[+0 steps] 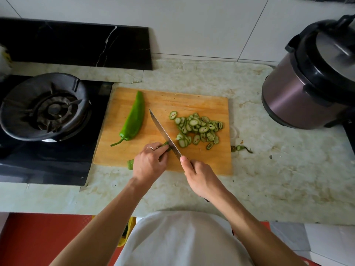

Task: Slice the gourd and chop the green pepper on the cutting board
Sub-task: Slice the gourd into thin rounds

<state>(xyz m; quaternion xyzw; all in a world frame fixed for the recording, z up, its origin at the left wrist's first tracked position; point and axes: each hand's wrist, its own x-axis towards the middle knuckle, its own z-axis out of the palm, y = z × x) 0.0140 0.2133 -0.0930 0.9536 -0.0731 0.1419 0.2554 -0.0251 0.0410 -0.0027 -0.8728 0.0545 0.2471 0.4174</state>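
Nearest the camera: a white garment (180, 240) at 6 o'clock, with both bare forearms reaching up from it toward the board (192, 101).

Right hand (199, 177): at 5 o'clock of the board's centre, fingers curled round the knife handle, thumb lying along the top near the blade's heel. The handle itself is mostly hidden by the hand. Knife (165, 134) blade runs from the hand toward 11 o'clock, tip out over bare wood.

Left hand (148, 162): at 7 o'clock of the board's centre, fingers bent and pinching the gourd (166, 145) end against the board, just left of the blade. A ring (150, 148) shows on one finger. Only a short dark-green stub of gourd is visible past the fingertips; it touches or nearly touches the blade, cannot tell which.

A small green piece (131, 164) lies at the board's near edge, left of the left wrist.

Slices (197, 129): a loose heap of oval green rounds at 3 o'clock of the blade, on the right half of the board.

Pepper (133, 120): whole, uncut, on the left part of the board, stem pointing to 7 o'clock, tip to 12.

Scraps (241, 148) lie on the counter (269, 169) just off the board's right edge.

Farther: burner (45, 107) at 9 o'clock, cooker (315, 77) at 2 o'clock.
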